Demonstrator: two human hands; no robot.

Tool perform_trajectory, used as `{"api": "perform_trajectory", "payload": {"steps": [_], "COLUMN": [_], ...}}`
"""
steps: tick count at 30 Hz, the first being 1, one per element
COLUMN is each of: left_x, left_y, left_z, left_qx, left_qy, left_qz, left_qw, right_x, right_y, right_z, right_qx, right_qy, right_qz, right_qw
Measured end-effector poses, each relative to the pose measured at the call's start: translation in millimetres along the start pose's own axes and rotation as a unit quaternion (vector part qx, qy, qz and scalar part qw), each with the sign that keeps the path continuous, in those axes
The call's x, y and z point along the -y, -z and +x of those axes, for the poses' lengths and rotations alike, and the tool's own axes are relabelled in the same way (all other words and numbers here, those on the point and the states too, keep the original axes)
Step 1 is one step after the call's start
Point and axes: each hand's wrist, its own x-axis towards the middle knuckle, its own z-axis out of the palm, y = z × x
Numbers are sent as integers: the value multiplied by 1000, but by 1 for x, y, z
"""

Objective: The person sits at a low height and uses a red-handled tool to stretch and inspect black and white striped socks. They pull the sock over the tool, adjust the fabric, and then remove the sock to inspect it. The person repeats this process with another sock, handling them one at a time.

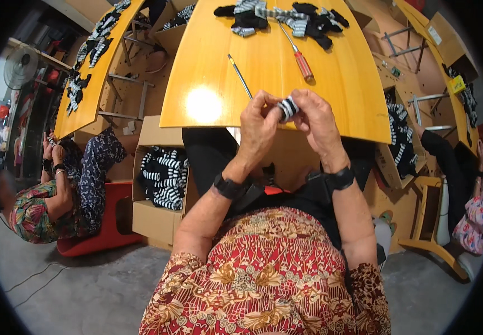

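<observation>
Above the table's near edge, my left hand (261, 121) and my right hand (315, 116) meet around a small black-and-white striped knit piece (289, 108). Fingers and thumbs of both hands pinch it, so much of it is hidden; I cannot tell whether it is a glove or a sock. Just beyond my left hand lies a thin dark pen or pencil (239, 76). A screwdriver (303, 66) with a red handle rests past my right hand, its shaft pointing away. Farther back sits a pile of black and striped knit pieces (297, 20).
The yellow table (213, 50) spans the front. Cardboard boxes of striped knits (163, 177) (400, 139) stand on both sides. A seated person (46, 206) works at the left table (93, 72); another person (473, 218) sits at far right, beside a wooden chair (425, 223).
</observation>
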Motion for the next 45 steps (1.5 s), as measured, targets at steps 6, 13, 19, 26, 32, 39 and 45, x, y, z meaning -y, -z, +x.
{"api": "perform_trajectory", "payload": {"steps": [6,13,19,26,32,39,45], "left_x": [-17,-7,-19,-20,-20,-10,-14], "left_y": [8,0,0,-3,-3,0,2], "left_z": [-2,10,7,3,6,6,11], "left_qx": [3,-72,-33,5,6,11,35], "left_qy": [-294,-1,29,-29,49,57,26], "left_qz": [269,18,42,86,6,-25,46], "left_qw": [917,997,998,996,999,998,998], "right_x": [6,10,5,12,7,8,12], "right_y": [-3,-17,-13,-6,2,-8,1], "right_z": [6,-13,-12,-7,-10,-16,-1], "right_qx": [-11,-43,-63,-60,-115,-57,-51], "right_qy": [9,194,206,137,252,289,163], "right_qz": [-75,-235,-318,-218,-318,-373,-311], "right_qw": [997,951,923,965,907,880,935]}}
